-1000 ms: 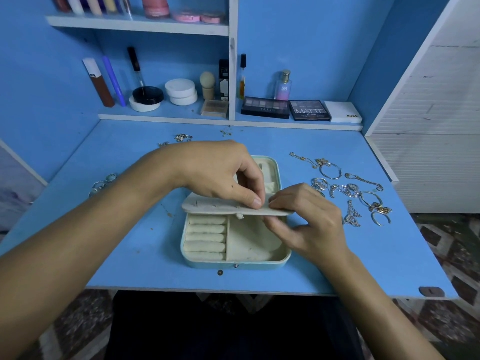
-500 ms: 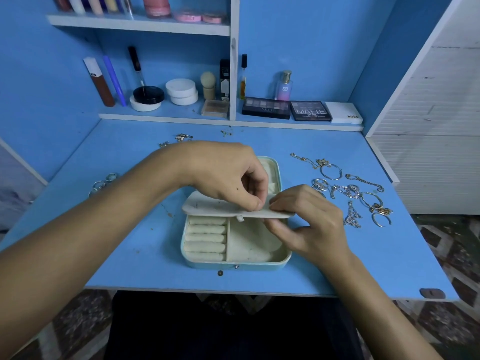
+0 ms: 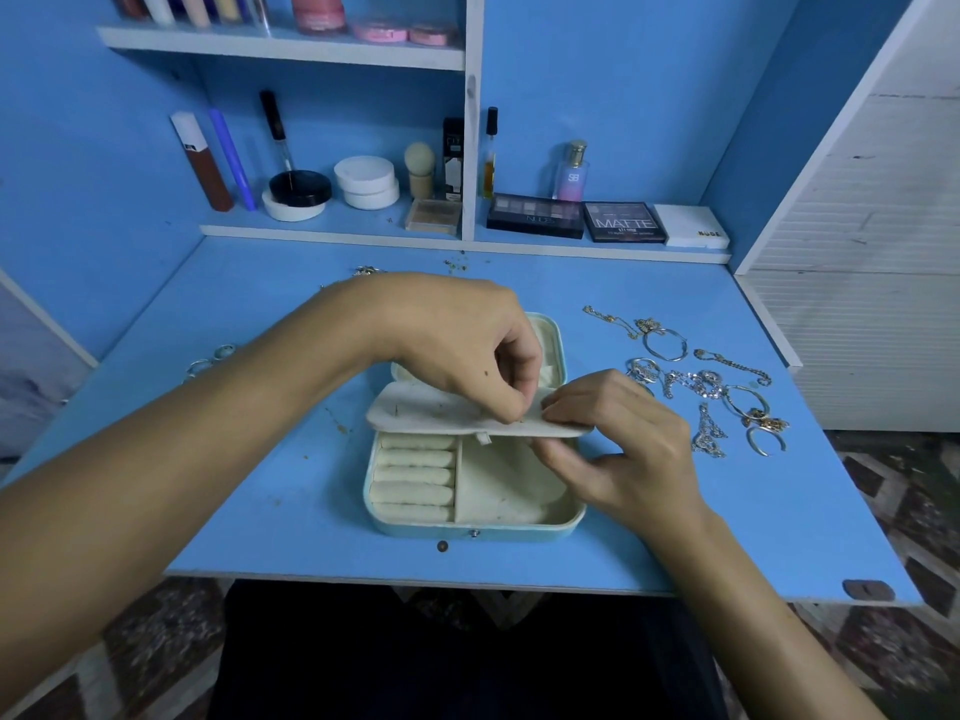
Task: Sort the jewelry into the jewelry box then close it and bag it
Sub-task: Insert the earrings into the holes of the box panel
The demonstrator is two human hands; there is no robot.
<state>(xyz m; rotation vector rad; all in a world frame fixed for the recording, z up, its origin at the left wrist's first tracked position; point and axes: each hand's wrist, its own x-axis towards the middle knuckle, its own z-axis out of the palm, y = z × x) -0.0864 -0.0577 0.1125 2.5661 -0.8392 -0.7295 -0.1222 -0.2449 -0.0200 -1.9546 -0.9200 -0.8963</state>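
Since the earlier frames little has shifted: our left hand has curled its fingers tighter over the cream flap, and our right hand keeps its place at the flap's 3 o'clock end. Nearest us, the open jewelry box sits on the blue desk at about 6 o'clock, with padded ring rolls in its left compartment and a plain tray to their right. Across the box's middle lies the flap; our left grip pinches something tiny against it that we cannot make out, while our right grip holds the flap's edge between thumb below and fingertips above. Behind our hands the box's lid lies open at 12 o'clock. At 3 o'clock loose jewelry, chains, hoops and rings, is spread on the desk, apart from the box. A few rings lie at 9 o'clock. Farthest off, at 12 o'clock, the shelf carries makeup palettes and jars.
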